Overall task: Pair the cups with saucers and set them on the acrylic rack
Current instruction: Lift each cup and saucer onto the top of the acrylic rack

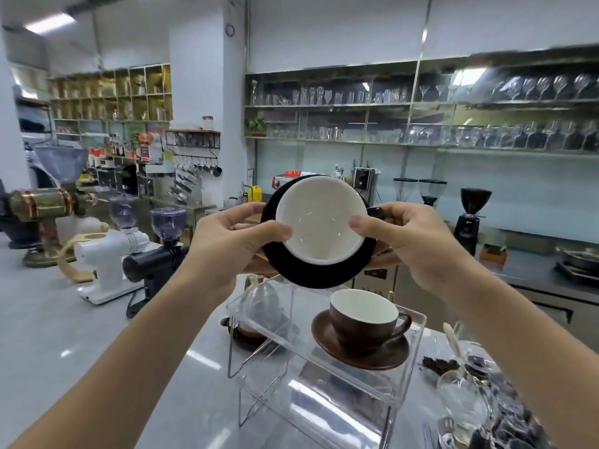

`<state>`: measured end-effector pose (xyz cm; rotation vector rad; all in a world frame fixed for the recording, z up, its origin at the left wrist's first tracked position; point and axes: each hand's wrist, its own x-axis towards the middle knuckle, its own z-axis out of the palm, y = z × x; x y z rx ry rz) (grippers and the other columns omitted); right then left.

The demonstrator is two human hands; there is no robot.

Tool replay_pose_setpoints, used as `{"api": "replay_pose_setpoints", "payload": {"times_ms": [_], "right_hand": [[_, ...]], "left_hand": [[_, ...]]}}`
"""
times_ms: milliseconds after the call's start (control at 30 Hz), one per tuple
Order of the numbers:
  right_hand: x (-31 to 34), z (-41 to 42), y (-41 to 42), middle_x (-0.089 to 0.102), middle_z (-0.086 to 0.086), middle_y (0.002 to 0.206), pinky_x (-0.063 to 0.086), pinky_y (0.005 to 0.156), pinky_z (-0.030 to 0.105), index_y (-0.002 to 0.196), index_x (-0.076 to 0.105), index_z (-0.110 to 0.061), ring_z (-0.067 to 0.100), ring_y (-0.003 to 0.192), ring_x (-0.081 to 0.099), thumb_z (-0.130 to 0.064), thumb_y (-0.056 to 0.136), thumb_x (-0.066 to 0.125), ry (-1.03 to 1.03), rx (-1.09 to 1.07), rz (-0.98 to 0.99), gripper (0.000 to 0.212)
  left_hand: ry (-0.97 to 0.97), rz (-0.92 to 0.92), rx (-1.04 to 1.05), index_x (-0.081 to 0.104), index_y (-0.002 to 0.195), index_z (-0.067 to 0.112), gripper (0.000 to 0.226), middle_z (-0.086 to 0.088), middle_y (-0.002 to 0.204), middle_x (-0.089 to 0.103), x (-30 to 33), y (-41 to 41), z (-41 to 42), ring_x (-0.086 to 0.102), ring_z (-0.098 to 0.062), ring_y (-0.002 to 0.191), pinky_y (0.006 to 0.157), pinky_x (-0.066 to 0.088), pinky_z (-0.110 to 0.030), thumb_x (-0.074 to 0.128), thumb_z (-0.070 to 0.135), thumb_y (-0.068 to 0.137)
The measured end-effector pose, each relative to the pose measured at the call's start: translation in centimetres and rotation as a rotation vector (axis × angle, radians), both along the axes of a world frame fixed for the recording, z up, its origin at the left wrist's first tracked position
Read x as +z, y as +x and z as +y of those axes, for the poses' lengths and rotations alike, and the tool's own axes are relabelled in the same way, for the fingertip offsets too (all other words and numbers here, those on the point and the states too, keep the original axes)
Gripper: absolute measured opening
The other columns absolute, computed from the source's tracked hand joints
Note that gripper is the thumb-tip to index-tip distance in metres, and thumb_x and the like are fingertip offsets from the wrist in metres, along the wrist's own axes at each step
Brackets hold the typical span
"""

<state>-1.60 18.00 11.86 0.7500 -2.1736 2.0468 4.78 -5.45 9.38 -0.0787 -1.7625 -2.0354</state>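
While both my hands grip it above the acrylic rack [324, 361], black saucer [311, 273] with white-lined cup [321, 222], left hand [233, 241] and right hand [408, 238] fingers closed on saucer rim, brown cup [366, 319] on brown saucer [359, 345] at rack's right end.

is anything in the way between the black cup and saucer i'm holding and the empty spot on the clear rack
Nothing visible blocks it. The black saucer with its white-lined black cup, held by the left hand and right hand, hangs above the clear acrylic rack. The brown cup and saucer fills the right side; the left of the top tier looks free.
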Motion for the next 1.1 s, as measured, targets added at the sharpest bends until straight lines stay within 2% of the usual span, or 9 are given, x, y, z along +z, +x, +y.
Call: {"api": "replay_pose_setpoints", "payload": {"times_ms": [233, 500, 600, 700, 767, 900, 1033, 1100], "right_hand": [[0.2, -1.5, -4.3, 0.080, 0.012, 0.082, 0.064, 0.062, 0.034, 0.106, 0.070, -0.001, 0.025, 0.071, 0.079, -0.021, 0.079, 0.083, 0.137, -0.001, -0.056, 0.036], [-0.8, -3.4, -9.5, 0.081, 0.014, 0.084, 0.065, 0.063, 0.032, 0.107, 0.071, 0.000, 0.025, 0.072, 0.080, -0.025, 0.082, 0.081, 0.271, -0.008, -0.169, 0.037], [-1.4, -3.8, -11.4, 0.081, 0.012, 0.082, 0.065, 0.071, 0.035, 0.104, 0.073, -0.001, 0.023, 0.071, 0.079, -0.026, 0.083, 0.080, 0.351, -0.015, -0.208, 0.033], [-2.2, -4.0, -13.0, 0.080, 0.008, 0.077, 0.065, 0.068, 0.032, 0.099, 0.075, -0.003, 0.017, 0.064, 0.077, -0.026, 0.083, 0.080, 0.419, -0.033, -0.231, 0.029], [-2.7, -4.2, -13.7, 0.081, 0.009, 0.078, 0.064, 0.065, 0.031, 0.099, 0.075, -0.004, 0.018, 0.066, 0.078, -0.026, 0.082, 0.081, 0.460, -0.039, -0.261, 0.029], [-3.7, -4.5, -14.7, 0.080, 0.015, 0.083, 0.063, 0.063, 0.031, 0.103, 0.073, 0.000, 0.024, 0.069, 0.078, -0.027, 0.080, 0.083, 0.505, -0.045, -0.333, 0.036], [-4.4, -4.3, -15.3, 0.077, 0.019, 0.097, 0.061, 0.060, 0.031, 0.117, 0.065, -0.006, 0.026, 0.076, 0.077, -0.024, 0.081, 0.083, 0.505, -0.048, -0.386, 0.045], [-4.8, -4.2, -15.5, 0.077, 0.019, 0.097, 0.062, 0.062, 0.032, 0.118, 0.064, -0.007, 0.026, 0.074, 0.077, -0.024, 0.081, 0.083, 0.515, -0.042, -0.402, 0.045]], "left_hand": [[0.038, -0.062, 0.042, 0.073, 0.114, 0.009, 0.055, -0.011, 0.082, 0.080, -0.7, -4.4, -2.0, 0.079, -0.031, 0.069, 0.056, 0.063, -0.041, 0.090, 0.004, 0.062], [-0.035, -0.175, 0.069, 0.079, 0.093, 0.011, 0.030, -0.013, 0.082, 0.081, -2.0, -9.1, -3.4, 0.079, -0.030, 0.068, 0.053, 0.062, -0.036, 0.089, 0.012, 0.065], [-0.059, -0.234, 0.074, 0.078, 0.094, 0.008, 0.031, -0.012, 0.078, 0.080, -2.7, -10.6, -3.7, 0.078, -0.027, 0.065, 0.052, 0.062, -0.033, 0.089, 0.011, 0.066], [-0.109, -0.296, 0.086, 0.077, 0.097, 0.007, 0.032, -0.012, 0.077, 0.080, -3.4, -11.8, -3.9, 0.077, -0.021, 0.061, 0.052, 0.060, -0.028, 0.090, 0.010, 0.067], [-0.135, -0.334, 0.100, 0.076, 0.097, 0.008, 0.033, -0.014, 0.081, 0.080, -4.0, -12.3, -3.9, 0.076, -0.019, 0.060, 0.054, 0.061, -0.029, 0.090, 0.013, 0.067], [-0.204, -0.398, 0.125, 0.071, 0.105, 0.010, 0.044, -0.014, 0.092, 0.078, -4.9, -13.1, -4.0, 0.069, -0.021, 0.061, 0.059, 0.059, -0.030, 0.092, 0.022, 0.067], [-0.240, -0.428, 0.116, 0.067, 0.109, 0.010, 0.052, -0.015, 0.096, 0.077, -5.7, -13.7, -4.0, 0.070, -0.023, 0.063, 0.064, 0.062, -0.035, 0.093, 0.025, 0.067], [-0.262, -0.438, 0.116, 0.066, 0.106, 0.009, 0.051, -0.017, 0.096, 0.077, -6.1, -13.9, -3.9, 0.071, -0.025, 0.066, 0.066, 0.063, -0.036, 0.093, 0.027, 0.067]]}}
